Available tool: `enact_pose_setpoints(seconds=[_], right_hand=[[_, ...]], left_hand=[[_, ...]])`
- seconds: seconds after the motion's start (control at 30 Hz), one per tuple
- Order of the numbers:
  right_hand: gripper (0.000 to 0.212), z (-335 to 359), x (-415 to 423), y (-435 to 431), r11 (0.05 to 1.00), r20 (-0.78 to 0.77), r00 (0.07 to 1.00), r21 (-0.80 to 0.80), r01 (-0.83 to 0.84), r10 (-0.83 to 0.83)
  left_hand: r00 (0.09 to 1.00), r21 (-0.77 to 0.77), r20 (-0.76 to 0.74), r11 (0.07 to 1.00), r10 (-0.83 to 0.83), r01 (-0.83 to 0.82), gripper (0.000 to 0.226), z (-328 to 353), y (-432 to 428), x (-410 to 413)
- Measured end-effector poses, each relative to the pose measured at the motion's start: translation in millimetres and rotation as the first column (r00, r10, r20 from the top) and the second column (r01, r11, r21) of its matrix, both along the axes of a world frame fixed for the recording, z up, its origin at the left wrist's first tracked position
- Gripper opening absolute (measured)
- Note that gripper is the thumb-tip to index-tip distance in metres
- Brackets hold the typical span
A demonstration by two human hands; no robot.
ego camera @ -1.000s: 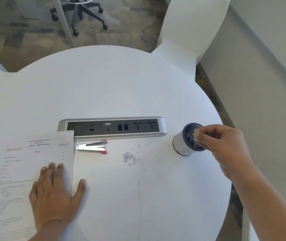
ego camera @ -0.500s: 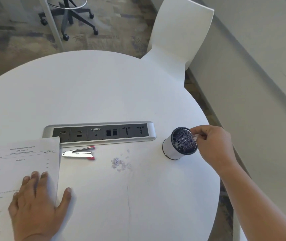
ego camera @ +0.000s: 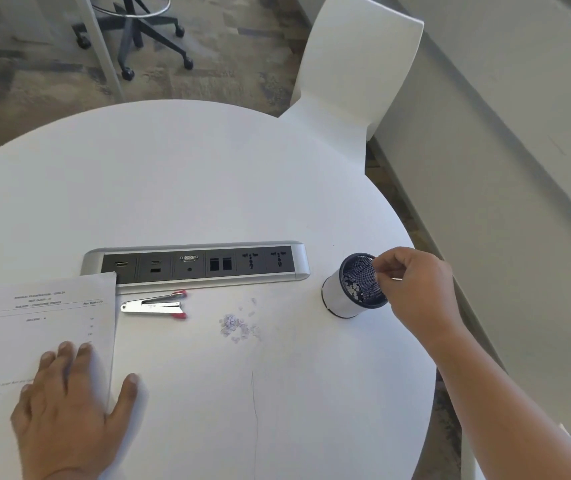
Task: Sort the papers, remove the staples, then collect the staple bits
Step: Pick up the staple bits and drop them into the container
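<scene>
Staple bits are now dropped into the cup at three o'clock by the pinched-together right hand, while more bits are left on the tabletop and the papers are pressed by the flat, spread left hand.

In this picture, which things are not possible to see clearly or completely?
Head view only:
- Printed text on the papers: too small and blurred to read.
- Papers' left and bottom parts: cut off by the frame edge; the left hand covers more.
- Whether the right hand holds any bits: curled fingers hide it.
- Depth of the pile inside the mesh cup: hidden by its wall.
- Loose bits: too small to count.
</scene>
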State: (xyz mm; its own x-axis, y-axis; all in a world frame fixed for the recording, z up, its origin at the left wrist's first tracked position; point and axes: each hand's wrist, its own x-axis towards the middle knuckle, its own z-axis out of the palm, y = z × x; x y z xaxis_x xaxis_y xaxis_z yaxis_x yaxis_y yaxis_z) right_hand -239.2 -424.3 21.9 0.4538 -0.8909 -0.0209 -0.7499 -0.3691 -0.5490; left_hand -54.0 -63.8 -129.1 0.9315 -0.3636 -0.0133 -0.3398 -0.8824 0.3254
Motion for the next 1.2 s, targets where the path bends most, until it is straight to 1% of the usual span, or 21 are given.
enact_pose_setpoints(seconds=[0.17, 0.27, 0.33, 0.5, 0.67, 0.73, 0.8, 0.87, 1.0, 1.1, 1.2], right_hand=[[0.02, -2.8, 1.7, -1.4, 0.999, -0.017, 1.0, -0.035, -0.009, 0.008], [0.032, -2.3, 3.0, -1.8, 0.999, -0.053, 0.997, -0.005, -0.052, 0.052], [0.035, -2.4, 3.6, -2.9, 0.998, -0.057, 0.996, 0.024, -0.061, 0.063], [0.024, 0.8, 4.5, -3.3, 0.998, -0.069, 0.996, 0.026, -0.051, 0.052], [0.019, 2.8, 3.6, -4.1, 0.999, -0.079, 0.995, 0.003, -0.055, 0.055], [0.018, 2.2, 3.6, -5.4, 0.999, -0.067, 0.997, 0.015, -0.036, 0.037], [0.021, 1.5, 4.0, -6.2, 0.998, -0.037, 0.999, 0.052, -0.019, 0.02], [0.029, 1.7, 4.9, -6.6, 0.995, 0.0, 1.0, 0.097, -0.021, 0.021], [0.04, 2.7, 7.4, -6.3, 0.993, 0.004, 1.0, 0.119, -0.025, 0.025], [0.039, 1.6, 7.9, -6.2, 0.992, -0.001, 1.0, 0.122, -0.016, 0.016], [0.032, 2.0, 7.2, -6.3, 0.993, -0.032, 0.999, 0.118, -0.014, 0.018]], left_hand=[[1.0, -0.01, 0.008, 1.0, 0.0, 0.0, 0.091, 3.3, -1.4, -1.6], [1.0, 0.005, -0.005, 1.0, -0.002, 0.002, 0.091, 3.8, -1.5, -0.8], [1.0, 0.008, -0.007, 1.0, -0.004, 0.004, 0.091, 3.7, -1.5, -0.5], [1.0, 0.0, 0.015, 1.0, -0.013, 0.013, 0.091, 3.8, -0.7, -1.9], [0.996, -0.048, 0.085, 0.999, -0.006, 0.011, 0.089, 0.0, -2.0, -5.2], [0.996, -0.048, 0.087, 0.999, -0.006, 0.01, 0.089, -1.0, -2.0, -5.2], [0.997, -0.041, 0.077, 0.999, -0.003, 0.006, 0.089, -1.6, -2.1, -4.4], [0.997, -0.035, 0.078, 0.999, -0.007, 0.01, 0.089, -0.8, -2.3, -3.7], [0.998, -0.02, 0.059, 1.0, -0.015, 0.016, 0.09, 0.6, -1.9, -3.6], [0.998, -0.016, 0.062, 1.0, -0.019, 0.02, 0.09, 1.6, -1.6, -3.3], [0.997, -0.019, 0.069, 1.0, -0.02, 0.022, 0.089, 3.0, -1.8, -3.6]])
